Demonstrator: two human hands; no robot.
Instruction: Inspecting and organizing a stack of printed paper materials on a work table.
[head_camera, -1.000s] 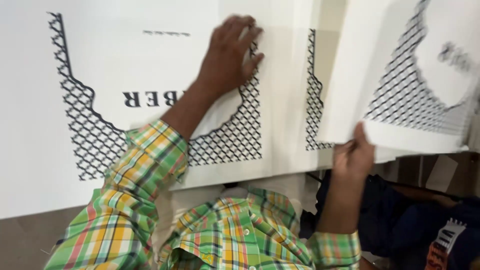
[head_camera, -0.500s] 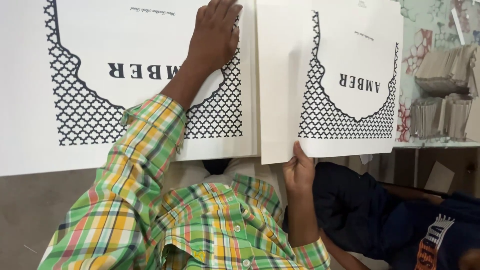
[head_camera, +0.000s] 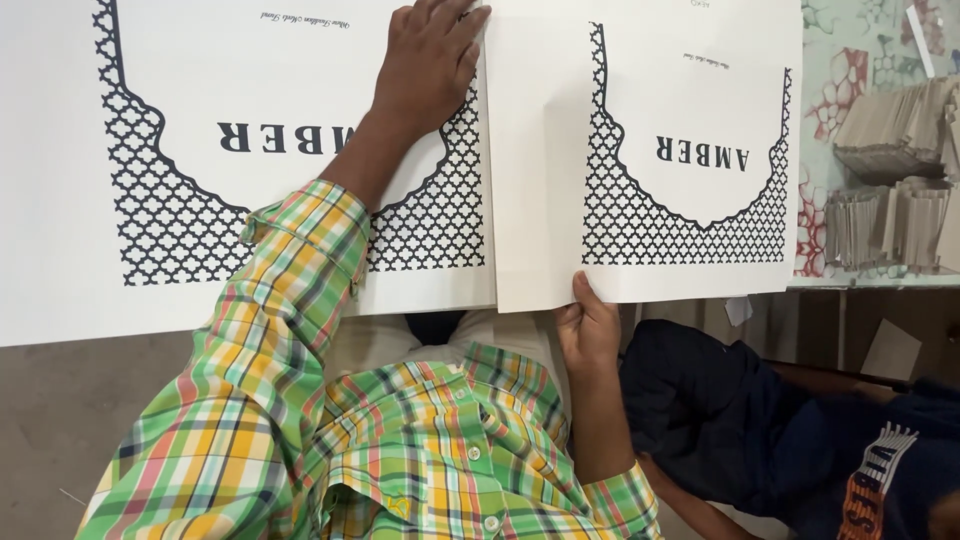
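Pinching the near edge of a white printed sheet (head_camera: 640, 150) with the right hand (head_camera: 588, 330), directly ahead; pressed the left hand (head_camera: 428, 60), fingers spread, flat on a larger matching sheet (head_camera: 200, 170) just left, edges overlapping slightly.

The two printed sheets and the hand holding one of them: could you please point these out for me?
Left printed sheet (head_camera: 200, 80), head view, blank white centre.
Right printed sheet (head_camera: 690, 260), head view, lattice border.
Right hand (head_camera: 588, 330), head view, back of hand.
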